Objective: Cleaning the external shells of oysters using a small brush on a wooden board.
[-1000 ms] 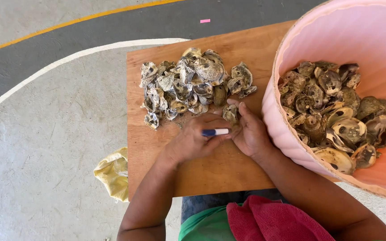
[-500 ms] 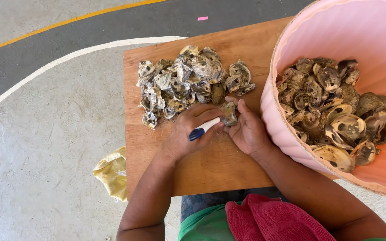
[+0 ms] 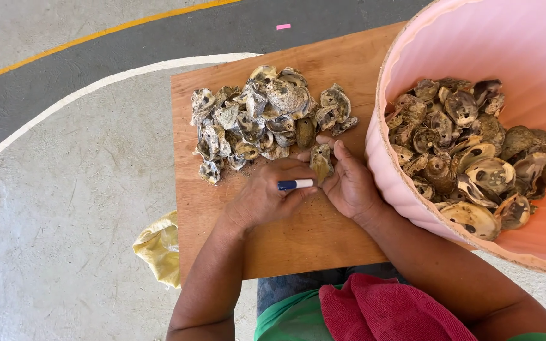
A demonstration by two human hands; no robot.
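Closely curled, the left hand (image 3: 263,199) grips a blue-and-white tool (image 3: 295,184), its tip hidden behind the single shell (image 3: 321,161) pinched by the right hand (image 3: 351,184). Both rest on a wooden board (image 3: 298,240) below a shell pile (image 3: 266,117). Rightward, a pink tub (image 3: 507,44), cut off, holds more shells (image 3: 475,158).

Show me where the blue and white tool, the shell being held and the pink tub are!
blue and white tool (image 3: 296,184), head view, its white tip end.
held shell (image 3: 321,161), head view, its middle.
pink tub (image 3: 392,183), head view, its outer wall.
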